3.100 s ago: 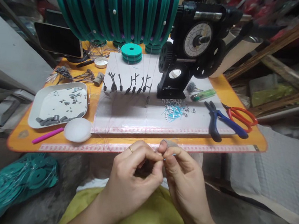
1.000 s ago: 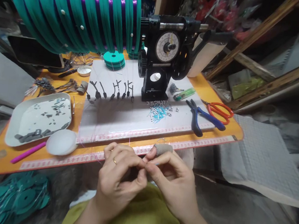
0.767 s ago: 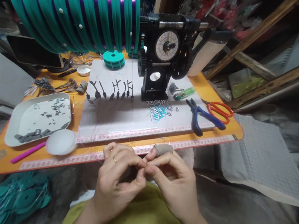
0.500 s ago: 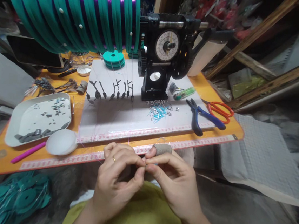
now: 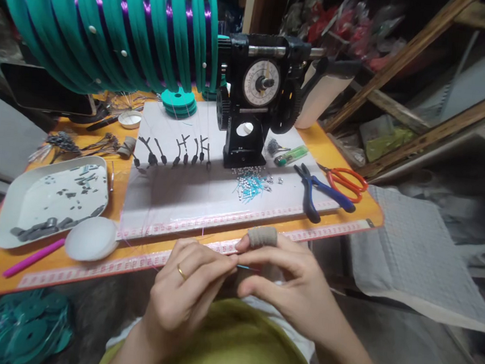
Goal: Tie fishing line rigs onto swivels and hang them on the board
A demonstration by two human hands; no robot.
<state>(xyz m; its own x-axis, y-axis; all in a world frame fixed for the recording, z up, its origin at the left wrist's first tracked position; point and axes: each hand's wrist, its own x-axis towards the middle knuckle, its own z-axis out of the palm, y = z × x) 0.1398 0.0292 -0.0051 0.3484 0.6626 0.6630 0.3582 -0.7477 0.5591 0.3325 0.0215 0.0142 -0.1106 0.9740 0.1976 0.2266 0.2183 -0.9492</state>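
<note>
My left hand (image 5: 192, 283), with a ring on one finger, is pinched at the front edge of the orange table. A thin blue piece (image 5: 248, 268) sticks out to the right of its fingertips. My right hand (image 5: 285, 272) touches the left fingertips with its index finger, while its thumb stands apart below. A grey wrap (image 5: 262, 237) covers one of its fingers. Thin threads run down from the teal spools (image 5: 123, 33) towards my hands. Small blue pins (image 5: 249, 188) and silvery beads lie on the white board (image 5: 181, 199).
The black machine with a dial (image 5: 261, 83) stands behind the board. Blue pliers (image 5: 310, 194), orange scissors (image 5: 347, 183) and a green cutter (image 5: 291, 156) lie on the right. To the left are a white tray (image 5: 3, 210), a white lid (image 5: 92, 239) and a magenta pen (image 5: 33, 257).
The right thumb has opened away from the index finger, and the blue piece now shows between my hands. The view has shifted, so the table appears slightly lower and further left.
</note>
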